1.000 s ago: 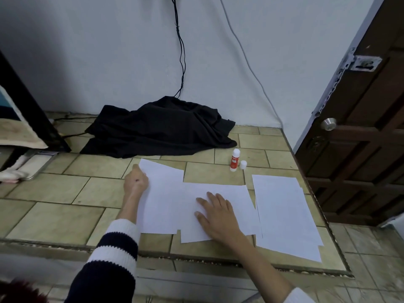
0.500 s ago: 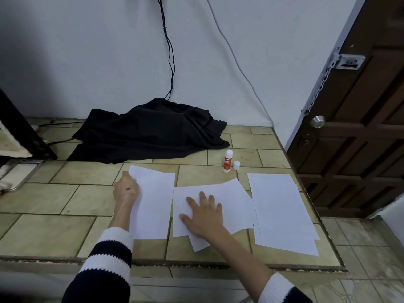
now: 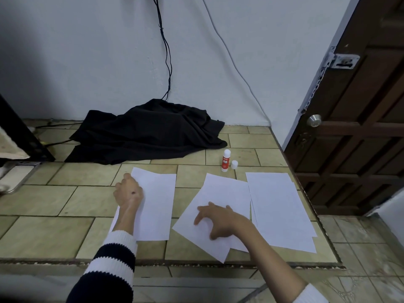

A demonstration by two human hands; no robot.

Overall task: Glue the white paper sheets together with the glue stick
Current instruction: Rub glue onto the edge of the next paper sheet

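Left edge: a dark slanted panel [image 3: 19, 132] fills the middle left of the frame.
Black cloth [image 3: 148, 134]: heaped at centre, against the white wall [image 3: 87, 51], where a black cable [image 3: 166, 51] hangs down to it.
Left hand [image 3: 129, 190]: lower left of centre, fingers curled loosely, resting on the upper left corner of the left sheet [image 3: 155, 206]; whether it pinches the edge I cannot tell.
Left sheet: lies flat on the tiled counter [image 3: 54, 200], apart from the other paper.
Right hand [image 3: 218, 218]: lower centre, fingers spread and slightly bent, fingertips pressing on the tilted sheet [image 3: 220, 193].
Tilted sheet: turned at an angle, with a second sheet showing under its lower edge.
Glue stick [image 3: 225, 160]: upright, right of centre, just above the sheets, with its white cap [image 3: 234, 164] standing beside it.
Paper stack [image 3: 277, 208]: lower right, just beside the tilted sheet.
Wooden door [image 3: 360, 127]: right edge.
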